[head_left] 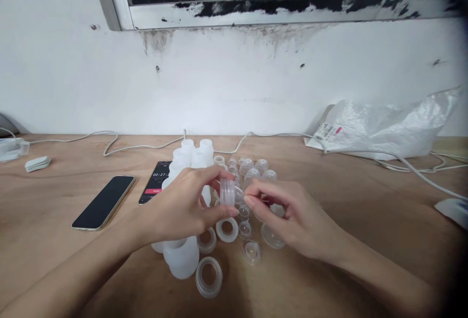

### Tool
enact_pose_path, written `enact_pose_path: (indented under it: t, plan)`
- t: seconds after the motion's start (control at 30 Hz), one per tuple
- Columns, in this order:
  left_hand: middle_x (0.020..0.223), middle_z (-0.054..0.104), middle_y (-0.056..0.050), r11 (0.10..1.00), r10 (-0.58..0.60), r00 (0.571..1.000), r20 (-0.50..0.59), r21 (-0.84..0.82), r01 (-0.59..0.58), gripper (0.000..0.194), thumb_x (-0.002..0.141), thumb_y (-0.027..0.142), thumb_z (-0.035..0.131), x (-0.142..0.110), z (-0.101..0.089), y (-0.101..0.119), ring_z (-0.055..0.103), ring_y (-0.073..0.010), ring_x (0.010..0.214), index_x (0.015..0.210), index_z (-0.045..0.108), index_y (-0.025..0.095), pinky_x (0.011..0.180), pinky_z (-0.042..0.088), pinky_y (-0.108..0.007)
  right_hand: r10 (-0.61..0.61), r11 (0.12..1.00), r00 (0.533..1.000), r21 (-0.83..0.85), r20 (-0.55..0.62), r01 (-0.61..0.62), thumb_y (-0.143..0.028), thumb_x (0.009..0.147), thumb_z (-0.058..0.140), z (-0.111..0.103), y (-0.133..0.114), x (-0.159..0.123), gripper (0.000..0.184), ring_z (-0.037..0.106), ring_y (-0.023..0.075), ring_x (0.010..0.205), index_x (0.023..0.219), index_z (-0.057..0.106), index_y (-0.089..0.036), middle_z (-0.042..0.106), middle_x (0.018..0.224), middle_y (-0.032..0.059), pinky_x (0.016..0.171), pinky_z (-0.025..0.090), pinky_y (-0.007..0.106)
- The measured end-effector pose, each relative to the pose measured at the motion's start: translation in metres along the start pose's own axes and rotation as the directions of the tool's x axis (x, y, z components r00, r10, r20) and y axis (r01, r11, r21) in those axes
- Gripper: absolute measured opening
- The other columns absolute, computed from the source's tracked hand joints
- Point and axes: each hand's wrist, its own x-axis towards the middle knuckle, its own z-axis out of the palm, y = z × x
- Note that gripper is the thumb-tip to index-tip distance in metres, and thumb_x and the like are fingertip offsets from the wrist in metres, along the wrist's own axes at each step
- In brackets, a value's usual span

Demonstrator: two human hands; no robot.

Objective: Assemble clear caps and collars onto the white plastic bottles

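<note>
My left hand [186, 206] pinches a small clear plastic ring cap [227, 192] between thumb and fingers, held above the table. My right hand [288, 215] is closed in a pinch just right of the cap, fingertips almost touching it; what it holds is too small to make out. Below the hands lie several translucent rings [209, 276], clear domed caps [252, 251] and white plastic bottles [182, 257]. More bottles [197, 154] and domes [261, 166] stand behind the hands.
Two phones lie left of the pile: a dark one [104, 202] and one showing a timer [156, 186]. A white cable [109, 143] runs along the wall. A plastic bag [387, 125] sits at the back right on the wooden table [365, 210].
</note>
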Motion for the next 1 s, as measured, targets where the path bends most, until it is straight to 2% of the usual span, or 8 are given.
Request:
enact_pose_path:
  t: [0.1,0.27,0.33,0.5,0.7,0.9,1.0]
  plan:
    - [0.085,0.059,0.0,1.0,-0.004,1.0,0.016,-0.013,0.004,0.036,0.076,0.038,0.059,0.0,-0.001,0.0,0.052,-0.0117,0.068,0.105,0.052,0.019,0.06,0.045,-0.023,-0.037,0.999,0.999,-0.02,0.002,0.037,-0.019,0.085,0.043,-0.002,0.003,0.001,0.02,0.036,0.0064,0.05,0.065,0.046,-0.017,0.041,0.055,-0.0045,0.046,0.028,0.019]
    - [0.085,0.059,0.0,0.992,-0.03,0.992,0.12,-0.115,0.044,0.032,0.076,0.034,0.059,-0.001,-0.005,0.002,0.054,-0.0112,0.066,0.104,0.051,0.021,0.06,0.045,-0.023,-0.083,0.996,0.996,0.028,0.029,0.082,-0.02,0.085,0.043,-0.004,0.013,0.002,0.02,0.037,0.0067,0.051,0.065,0.045,-0.017,0.042,0.057,-0.0041,0.047,0.03,0.019]
    - [0.085,0.059,0.0,0.992,-0.058,0.993,0.102,-0.108,0.069,0.031,0.075,0.034,0.06,-0.001,-0.005,0.003,0.055,-0.0115,0.066,0.102,0.052,0.021,0.059,0.045,-0.023,-0.078,0.996,0.996,0.046,0.035,0.076,-0.021,0.085,0.043,-0.004,0.015,0.003,0.02,0.038,0.007,0.051,0.066,0.045,-0.017,0.043,0.058,-0.0038,0.047,0.03,0.02]
    - [0.081,0.058,0.0,0.994,-0.075,0.997,-0.024,-0.078,0.073,0.03,0.074,0.035,0.06,0.0,-0.001,0.004,0.052,-0.012,0.066,0.099,0.053,0.019,0.057,0.045,-0.023,-0.092,0.996,0.996,0.011,-0.014,0.093,-0.019,0.085,0.042,-0.003,0.012,0.002,0.019,0.038,0.0074,0.052,0.067,0.046,-0.017,0.044,0.058,-0.0033,0.047,0.031,0.02]
    - [0.085,0.058,0.0,0.993,-0.091,0.995,-0.038,-0.08,0.087,0.035,0.073,0.036,0.06,0.0,0.0,0.005,0.052,-0.0112,0.066,0.103,0.052,0.019,0.059,0.047,-0.023,-0.153,0.987,0.987,-0.056,-0.046,0.151,-0.017,0.085,0.042,-0.004,0.007,-0.001,0.017,0.037,0.0066,0.05,0.068,0.046,-0.017,0.042,0.057,-0.0035,0.046,0.03,0.02]
    - [0.075,0.058,0.002,0.965,-0.128,0.991,0.048,-0.223,0.136,0.03,0.074,0.034,0.061,0.0,-0.004,0.005,0.053,-0.0105,0.065,0.099,0.051,0.019,0.051,0.042,-0.019,-0.049,0.999,0.998,0.021,-0.025,0.049,-0.024,0.087,0.041,-0.006,0.016,0.001,0.019,0.042,0.0082,0.054,0.07,0.046,-0.018,0.045,0.06,-0.0029,0.048,0.033,0.02]
    - [0.084,0.059,0.0,0.937,-0.145,0.987,0.073,-0.31,0.161,0.033,0.073,0.032,0.063,0.001,-0.003,0.004,0.056,-0.0121,0.071,0.102,0.051,0.02,0.05,0.041,-0.018,-0.036,0.994,0.999,0.104,0.012,0.034,-0.029,0.086,0.045,-0.001,0.019,0.001,0.009,0.051,0.011,0.067,0.084,0.047,-0.02,0.052,0.074,-0.0001,0.055,0.042,0.022]
